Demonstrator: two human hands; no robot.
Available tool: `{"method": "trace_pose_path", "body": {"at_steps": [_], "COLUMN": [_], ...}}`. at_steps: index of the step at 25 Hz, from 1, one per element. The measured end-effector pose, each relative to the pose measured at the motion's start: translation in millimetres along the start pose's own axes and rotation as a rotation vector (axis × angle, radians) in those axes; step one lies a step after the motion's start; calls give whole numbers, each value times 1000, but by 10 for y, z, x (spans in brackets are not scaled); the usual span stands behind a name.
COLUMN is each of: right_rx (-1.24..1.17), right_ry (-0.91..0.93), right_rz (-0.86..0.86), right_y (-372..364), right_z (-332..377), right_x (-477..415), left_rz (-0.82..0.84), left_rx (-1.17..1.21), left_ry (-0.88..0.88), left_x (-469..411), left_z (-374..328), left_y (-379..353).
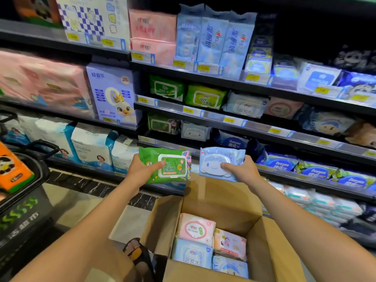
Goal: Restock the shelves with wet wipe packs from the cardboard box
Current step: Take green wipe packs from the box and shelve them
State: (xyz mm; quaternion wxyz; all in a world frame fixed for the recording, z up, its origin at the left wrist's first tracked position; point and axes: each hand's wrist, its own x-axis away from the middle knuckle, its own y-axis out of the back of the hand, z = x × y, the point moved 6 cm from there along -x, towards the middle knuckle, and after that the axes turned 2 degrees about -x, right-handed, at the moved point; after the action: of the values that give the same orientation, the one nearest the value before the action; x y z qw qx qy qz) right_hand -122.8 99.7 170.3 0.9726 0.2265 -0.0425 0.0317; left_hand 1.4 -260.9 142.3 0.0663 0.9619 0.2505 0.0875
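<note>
Above cardboard box [219, 198], left fingers [159, 164] pinching glossy green pack [177, 169], right fingers [225, 165] blue pack [215, 158].

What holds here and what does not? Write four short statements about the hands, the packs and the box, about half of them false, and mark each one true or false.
1. The left hand holds a green pack. True.
2. The right hand holds a pink pack. False: it holds a pale blue pack with a cartoon face on it.
3. The cardboard box is empty. False: it is open and several packs lie in it, a pink pack among them.
4. Both held packs are up in front of the shelves, above the box. True.
</note>
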Motion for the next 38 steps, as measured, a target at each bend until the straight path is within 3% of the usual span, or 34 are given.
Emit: {"method": "trace_pose_path", "body": {"at_steps": [13, 24, 38], "right_rx": [-208, -332, 153], "right_ry": [-36, -212, -132], "right_rz": [9, 28, 85], "right_y": [-791, -1201, -1201], "right_z": [84, 142, 105], "right_x": [-1081, -1924, -2011], "left_rz": [-108, -141, -128], "left_rx": [22, 20, 31], "left_ry": [57, 73, 84], "left_x": [-679, -1000, -965], "left_z": [117, 117, 90], "left_y": [133, 141, 64]}}
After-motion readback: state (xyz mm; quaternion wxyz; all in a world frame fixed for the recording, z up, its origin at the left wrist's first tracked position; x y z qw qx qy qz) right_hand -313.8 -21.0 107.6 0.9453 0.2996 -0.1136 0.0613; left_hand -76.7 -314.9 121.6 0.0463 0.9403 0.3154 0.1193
